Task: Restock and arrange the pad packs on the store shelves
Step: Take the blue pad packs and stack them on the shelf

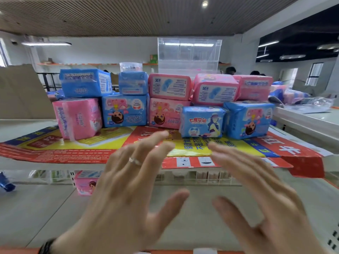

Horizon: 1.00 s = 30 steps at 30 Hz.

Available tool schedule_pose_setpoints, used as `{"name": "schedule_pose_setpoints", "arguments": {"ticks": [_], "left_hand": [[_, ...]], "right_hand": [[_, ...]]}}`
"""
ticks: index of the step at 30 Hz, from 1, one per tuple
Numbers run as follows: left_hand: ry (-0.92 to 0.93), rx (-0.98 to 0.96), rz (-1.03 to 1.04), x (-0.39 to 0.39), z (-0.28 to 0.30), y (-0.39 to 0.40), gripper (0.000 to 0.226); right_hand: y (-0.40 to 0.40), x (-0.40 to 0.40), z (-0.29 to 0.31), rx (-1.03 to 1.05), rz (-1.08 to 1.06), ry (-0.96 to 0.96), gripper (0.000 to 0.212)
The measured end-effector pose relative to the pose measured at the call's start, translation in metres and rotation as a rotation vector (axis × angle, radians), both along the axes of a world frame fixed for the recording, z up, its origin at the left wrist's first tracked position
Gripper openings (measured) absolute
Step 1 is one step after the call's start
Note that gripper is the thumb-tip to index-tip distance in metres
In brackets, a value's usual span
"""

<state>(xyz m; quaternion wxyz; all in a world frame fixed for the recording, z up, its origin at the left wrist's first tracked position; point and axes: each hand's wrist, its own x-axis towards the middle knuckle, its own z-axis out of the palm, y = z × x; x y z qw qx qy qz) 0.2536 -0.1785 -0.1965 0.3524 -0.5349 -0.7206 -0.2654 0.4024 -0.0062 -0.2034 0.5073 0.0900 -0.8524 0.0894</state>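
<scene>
1. Slatted ceiling (pixel 128 13) spans a bright store room above a pale shelf (pixel 27 129), whose top is covered by a red and yellow printed sheet (pixel 110 143).
2. Behind the printed sheet stands a clear plastic case (pixel 189 55), empty as far as can be seen, with a smaller clear tub (pixel 130 66) to its left.
3. Left of the sheet leans a brown cardboard piece (pixel 20 92).
4. Along the sheet's far edge the pad packs sit two high: a pink pack (pixel 78 118) on end at the left with a blue pack (pixel 85 82) on top, then a blue cartoon pack (pixel 124 110), pink packs (pixel 169 87) in the middle, and a blue pack at the right (pixel 249 120).
5. Most upper packs lie flat, long side running left to right, back labels facing the camera.
6. One small blue pack (pixel 202 121) stands in front of the row, on the sheet, its face forward.
7. Below the sheet, on a lower level, another pink pack (pixel 85 182) shows.
8. Left hand (pixel 128 189) and right hand (pixel 256 195) hover before the sheet, fingers spread, holding nothing; both are motion-blurred and partly block the shelf edge.
9. A ring (pixel 134 160) sits on a left finger.
</scene>
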Motion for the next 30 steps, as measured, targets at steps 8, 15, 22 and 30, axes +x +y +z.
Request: {"name": "schedule_pose_setpoints", "arguments": {"ticks": [8, 15, 22, 30], "left_hand": [[-0.057, -0.027, -0.082, -0.048, 0.062, 0.069, 0.074], [-0.184, -0.209, 0.109, -0.101, 0.062, 0.124, 0.081], [-0.508, -0.391, 0.125, -0.122, 0.055, 0.146, 0.081], [-0.551, -0.062, -0.028, -0.094, 0.053, 0.152, 0.035]], "right_hand": [[0.070, -0.046, 0.068, -0.300, -0.289, -0.173, 0.074], [0.124, -0.101, 0.064, -0.344, -0.318, -0.423, 0.081], [0.132, -0.112, 0.066, -0.355, -0.460, -0.400, 0.066], [0.130, -0.116, 0.050, -0.425, -0.443, -0.525, 0.047]]}}
